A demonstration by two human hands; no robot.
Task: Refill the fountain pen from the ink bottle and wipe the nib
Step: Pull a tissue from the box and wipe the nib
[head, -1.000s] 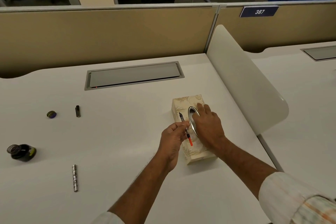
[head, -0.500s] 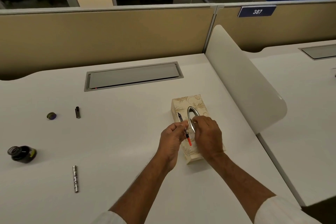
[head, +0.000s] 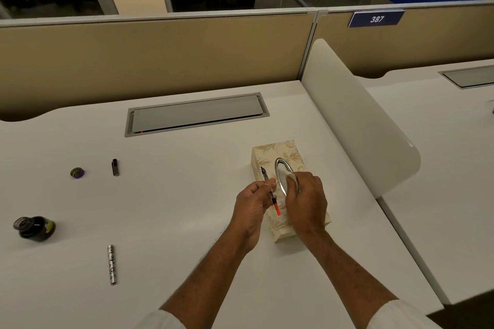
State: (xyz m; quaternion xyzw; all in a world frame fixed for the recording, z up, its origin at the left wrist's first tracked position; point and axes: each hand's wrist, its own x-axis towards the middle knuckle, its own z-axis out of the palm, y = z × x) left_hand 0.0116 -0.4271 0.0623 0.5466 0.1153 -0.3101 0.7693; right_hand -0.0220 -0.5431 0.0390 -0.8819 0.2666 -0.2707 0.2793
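My left hand [head: 252, 201] pinches the pen's inner section [head: 270, 189], a thin piece with a dark nib pointing away and an orange-red end toward me. It hovers over the left side of a cream patterned tissue box [head: 287, 153]. My right hand [head: 306, 199] rests on the box and pinches a white tissue [head: 292, 178] at the oval silver-rimmed slot. The open ink bottle [head: 34, 227] stands at the far left. Its cap [head: 77, 172] lies behind it. A silver pen barrel [head: 111, 264] and a small dark pen piece [head: 115, 167] lie on the desk.
A white desk [head: 187, 222] carries everything, with a grey cable hatch [head: 196, 114] at the back. A white curved divider [head: 355, 120] rises at the right, and a tan partition wall [head: 160, 61] runs behind. Another desk lies beyond the divider.
My right hand drew back from lying flat over the slot, curled its fingers and now has a bit of white tissue pulled up from the opening. The left hand stayed with the pen section.
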